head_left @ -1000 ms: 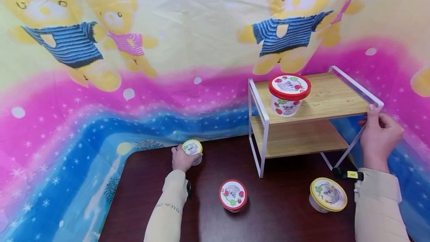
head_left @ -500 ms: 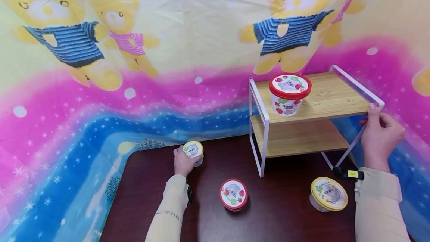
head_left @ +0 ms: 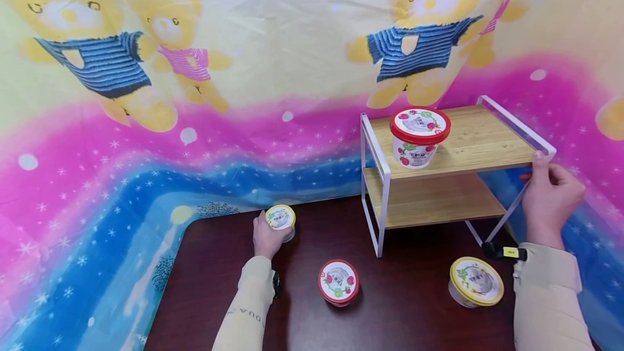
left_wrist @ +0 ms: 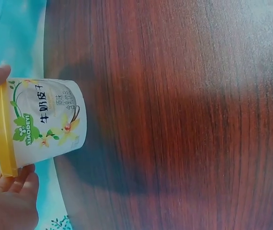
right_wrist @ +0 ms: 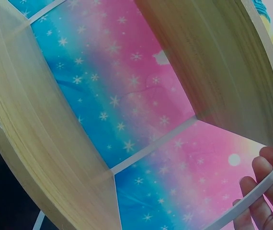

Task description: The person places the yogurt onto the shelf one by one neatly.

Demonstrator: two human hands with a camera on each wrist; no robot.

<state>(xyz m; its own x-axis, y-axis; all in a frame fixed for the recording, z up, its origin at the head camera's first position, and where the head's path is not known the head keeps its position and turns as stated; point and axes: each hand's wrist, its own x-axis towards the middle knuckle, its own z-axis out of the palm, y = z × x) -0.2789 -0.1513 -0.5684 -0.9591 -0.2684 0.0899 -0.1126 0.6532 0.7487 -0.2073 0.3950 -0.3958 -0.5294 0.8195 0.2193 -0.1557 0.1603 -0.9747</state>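
Near the table's back left edge, my left hand point(head_left: 267, 236) grips a white paper tub point(head_left: 280, 218) with a yellow lid. In the left wrist view the thumb and fingers hold the tub point(left_wrist: 50, 120) by its lid from opposite sides; its base is close to the table, and I cannot tell whether it touches. My right hand point(head_left: 552, 199) holds the white metal frame of a two-tier wooden shelf point(head_left: 487, 137) at the front right corner. Its fingers point(right_wrist: 263, 184) curl round the frame bar in the right wrist view. A red-lidded tub point(head_left: 420, 134) stands on the top tier, towards the left.
Another red-lidded tub point(head_left: 338, 282) stands at the middle of the dark wood table point(head_left: 214, 291). A second yellow-lidded tub point(head_left: 476, 281) is in front of the shelf, near my right sleeve point(head_left: 546, 291). A printed bear cloth point(head_left: 292, 69) hangs behind the table.
My left hand and the yellow-lidded tub have shifted very slightly to the right and nearer. My right hand keeps its place on the shelf frame, and the other tubs stay put.
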